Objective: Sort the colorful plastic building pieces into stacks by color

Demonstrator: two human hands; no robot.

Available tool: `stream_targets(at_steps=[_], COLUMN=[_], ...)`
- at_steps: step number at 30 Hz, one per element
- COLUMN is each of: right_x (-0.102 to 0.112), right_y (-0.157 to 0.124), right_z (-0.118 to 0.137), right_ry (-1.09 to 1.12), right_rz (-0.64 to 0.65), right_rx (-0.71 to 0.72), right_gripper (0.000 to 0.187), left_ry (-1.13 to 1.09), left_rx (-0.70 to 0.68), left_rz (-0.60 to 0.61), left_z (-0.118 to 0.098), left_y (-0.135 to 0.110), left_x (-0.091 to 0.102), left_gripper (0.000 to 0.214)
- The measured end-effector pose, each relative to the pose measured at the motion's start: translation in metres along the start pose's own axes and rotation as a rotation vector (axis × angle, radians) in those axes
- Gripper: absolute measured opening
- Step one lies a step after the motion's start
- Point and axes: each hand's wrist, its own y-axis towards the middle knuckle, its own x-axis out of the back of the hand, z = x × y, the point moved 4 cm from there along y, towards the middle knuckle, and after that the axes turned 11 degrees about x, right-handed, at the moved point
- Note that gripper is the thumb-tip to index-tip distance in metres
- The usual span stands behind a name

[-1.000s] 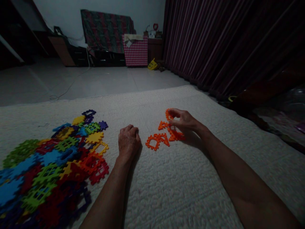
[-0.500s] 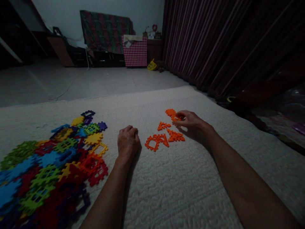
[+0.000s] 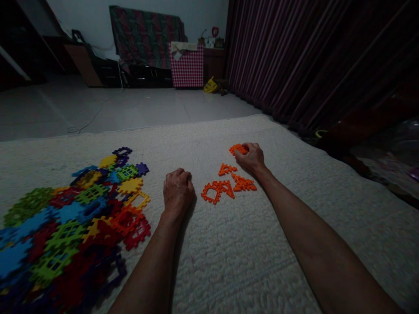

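My left hand (image 3: 177,188) rests as a fist on the white quilted mat (image 3: 229,244), between the colourful pile and the orange pieces, with nothing visible in it. My right hand (image 3: 251,158) lies further out, its fingers curled onto an orange interlocking piece (image 3: 237,149) lying on the mat. Just in front of that hand lie other orange pieces: a small triangle (image 3: 226,168), a second triangle (image 3: 244,184), and a square frame joined to a triangle (image 3: 216,190).
A big heap of interlocking plastic tiles (image 3: 72,213) in green, blue, red, yellow and purple covers the mat's left side. Beyond the mat is bare floor with a cable (image 3: 81,126), a checked box (image 3: 187,66) and a dark curtain (image 3: 310,61) on the right.
My right hand moved away from the orange triangles to the far side and set the orange piece it carried down on the mat. My left fist stayed still.
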Motion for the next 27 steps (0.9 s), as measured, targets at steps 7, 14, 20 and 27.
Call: stream_targets(at_steps=[7, 14, 20, 27], right_x=[-0.001, 0.008, 0.039, 0.068], right_y=[-0.005, -0.008, -0.024, -0.054], right_z=[0.007, 0.012, 0.044, 0.051], right_ry=[-0.012, 0.106, 0.362, 0.428], right_rz=[-0.014, -0.146, 0.086, 0.834], right_rx=[0.001, 0.074, 0.242, 0.283], right_gripper=[0.040, 0.030, 0.013, 0.049], left_ry=[-0.010, -0.023, -0.011, -0.001], left_rx=[0.003, 0.002, 0.005, 0.012], left_rz=[0.003, 0.016, 0.009, 0.025], left_z=[0.002, 0.002, 0.000, 0.000], left_y=[0.000, 0.002, 0.000, 0.001], left_x=[-0.002, -0.002, 0.001, 0.000], left_gripper=[0.028, 0.027, 0.029, 0.029])
